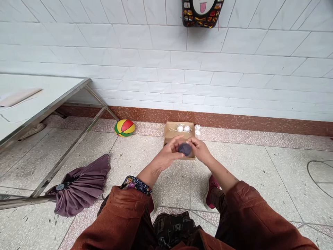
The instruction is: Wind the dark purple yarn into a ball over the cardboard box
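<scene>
A dark purple-grey ball of yarn [184, 149] is held up in front of me, over an open cardboard box [192, 158]. My left hand [170, 152] curls around it from the left, thumb below and fingers above. From the right, my right hand [199, 148] pinches at the ball's upper right edge; whether it grips a strand or the ball itself is too small to tell. White balls of yarn [183, 128] with loose strands lie in the raised lid part of the box. More white balls [197, 130] sit on the floor just right of it.
A red, yellow and green ball [125, 128] rests by the wall on the left. Nearer lies a folded purple umbrella [83, 185] beside a metal-framed table [52, 91]. On the right is a thin metal ring stand [312, 175]. A patterned bag [201, 15] hangs on the tiled wall.
</scene>
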A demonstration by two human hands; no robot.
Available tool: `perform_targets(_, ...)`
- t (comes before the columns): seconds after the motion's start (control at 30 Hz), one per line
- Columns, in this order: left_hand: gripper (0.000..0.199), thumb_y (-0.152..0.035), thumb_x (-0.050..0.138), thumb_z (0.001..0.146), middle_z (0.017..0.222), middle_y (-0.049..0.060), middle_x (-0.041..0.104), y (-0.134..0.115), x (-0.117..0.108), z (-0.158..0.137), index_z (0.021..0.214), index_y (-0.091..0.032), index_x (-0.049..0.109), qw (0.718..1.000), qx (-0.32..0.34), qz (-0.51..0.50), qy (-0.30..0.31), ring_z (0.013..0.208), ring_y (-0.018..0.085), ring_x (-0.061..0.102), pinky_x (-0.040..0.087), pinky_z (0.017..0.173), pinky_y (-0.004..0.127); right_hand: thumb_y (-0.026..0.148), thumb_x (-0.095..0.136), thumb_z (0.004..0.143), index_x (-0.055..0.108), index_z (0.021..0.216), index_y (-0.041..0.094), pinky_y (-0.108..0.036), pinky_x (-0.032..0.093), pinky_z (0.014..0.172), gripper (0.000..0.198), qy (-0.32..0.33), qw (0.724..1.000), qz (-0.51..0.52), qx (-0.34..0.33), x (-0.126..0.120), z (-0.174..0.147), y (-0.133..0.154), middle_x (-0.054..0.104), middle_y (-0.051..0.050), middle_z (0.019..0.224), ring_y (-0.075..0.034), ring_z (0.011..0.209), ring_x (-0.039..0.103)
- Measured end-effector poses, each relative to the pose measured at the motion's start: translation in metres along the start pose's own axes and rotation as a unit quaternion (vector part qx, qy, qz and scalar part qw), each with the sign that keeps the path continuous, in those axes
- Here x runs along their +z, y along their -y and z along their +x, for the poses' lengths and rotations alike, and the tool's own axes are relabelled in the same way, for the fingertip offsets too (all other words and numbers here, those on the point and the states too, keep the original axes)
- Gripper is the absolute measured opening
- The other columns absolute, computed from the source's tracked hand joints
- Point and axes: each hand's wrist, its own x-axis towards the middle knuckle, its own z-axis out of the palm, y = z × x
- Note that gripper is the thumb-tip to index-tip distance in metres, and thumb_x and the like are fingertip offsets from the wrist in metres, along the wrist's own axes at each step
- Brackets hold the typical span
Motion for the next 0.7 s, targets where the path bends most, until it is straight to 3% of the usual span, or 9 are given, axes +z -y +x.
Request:
perform_targets(0.1, 0.047, -0.022, 0.081, 0.068, 0.108, 0.005, 0.065, -0.001, -0.005, 0.009, 0.113, -0.020, 0.065, 0.995, 0.013, -0.002, -0.100, 0.100, 0.018, 0.061, 0.048, 0.093, 0.035, 0.042, 0.044, 0.101, 0.058, 0.085, 0.023, -0.027, 0.044, 0.065, 0.028, 0.032, 0.997, -0.077, -0.006, 0.007, -0.008, -0.006, 0.059, 0.000, 0.072, -0.017, 0.068, 0.056)
perform_targets(0.2, 0.045, -0.020, 0.080, 0.067, 0.104, 0.005, 0.064, 0.001, -0.014, 0.021, 0.109, -0.018, 0.065, 0.979, 0.023, 0.127, -0.161, 0.094, 0.018, 0.062, 0.050, 0.091, 0.036, 0.038, 0.046, 0.102, 0.061, 0.091, 0.022, -0.028, 0.046, 0.070, 0.024, 0.102, 0.986, -0.111, -0.075, 0.006, -0.018, 0.004, 0.064, -0.002, 0.081, -0.017, 0.074, 0.060)
perform_targets(0.3, 0.045, -0.013, 0.078, 0.061, 0.113, 0.006, 0.058, 0.005, -0.019, 0.028, 0.104, -0.018, 0.068, 0.951, 0.063, 0.256, -0.161, 0.095, 0.020, 0.063, 0.052, 0.088, 0.037, 0.034, 0.051, 0.101, 0.064, 0.090, 0.021, -0.027, 0.047, 0.070, 0.021, 0.135, 0.977, -0.081, -0.140, -0.004, -0.024, 0.023, 0.066, -0.002, 0.082, -0.016, 0.073, 0.061)
perform_targets(0.43, 0.052, -0.012, 0.077, 0.060, 0.105, 0.006, 0.059, 0.010, -0.013, 0.019, 0.110, -0.018, 0.067, 0.935, 0.073, 0.337, -0.083, 0.096, 0.022, 0.060, 0.051, 0.086, 0.038, 0.032, 0.058, 0.098, 0.068, 0.088, 0.021, -0.029, 0.048, 0.072, 0.017, 0.064, 0.987, -0.044, -0.142, -0.021, -0.021, 0.035, 0.069, -0.003, 0.083, -0.017, 0.075, 0.063)
perform_targets(0.57, 0.088, -0.010, 0.074, 0.064, 0.109, 0.006, 0.062, 0.011, 0.003, -0.005, 0.145, -0.025, 0.045, 0.975, 0.010, 0.212, 0.060, 0.096, 0.020, 0.061, 0.049, 0.084, 0.035, 0.032, 0.058, 0.097, 0.068, 0.086, 0.021, -0.030, 0.048, 0.076, 0.018, 0.017, 0.993, -0.042, -0.111, -0.022, -0.017, 0.023, 0.070, -0.003, 0.084, -0.017, 0.078, 0.063)
perform_targets(0.63, 0.086, -0.012, 0.076, 0.066, 0.115, 0.007, 0.063, 0.011, 0.009, -0.015, 0.145, -0.027, 0.045, 0.990, 0.003, 0.114, 0.080, 0.101, 0.020, 0.061, 0.048, 0.085, 0.033, 0.031, 0.056, 0.098, 0.065, 0.084, 0.021, -0.029, 0.047, 0.074, 0.020, 0.012, 0.995, -0.050, -0.082, -0.014, -0.019, 0.015, 0.068, -0.002, 0.081, -0.017, 0.077, 0.062)
perform_targets(0.7, 0.070, -0.017, 0.079, 0.067, 0.119, 0.008, 0.064, 0.010, 0.011, -0.021, 0.133, -0.024, 0.056, 0.998, 0.009, 0.037, 0.043, 0.104, 0.020, 0.061, 0.048, 0.086, 0.032, 0.028, 0.052, 0.098, 0.062, 0.083, 0.020, -0.028, 0.045, 0.070, 0.020, 0.016, 0.996, -0.075, -0.050, -0.004, -0.024, 0.008, 0.064, -0.001, 0.077, -0.016, 0.072, 0.059)
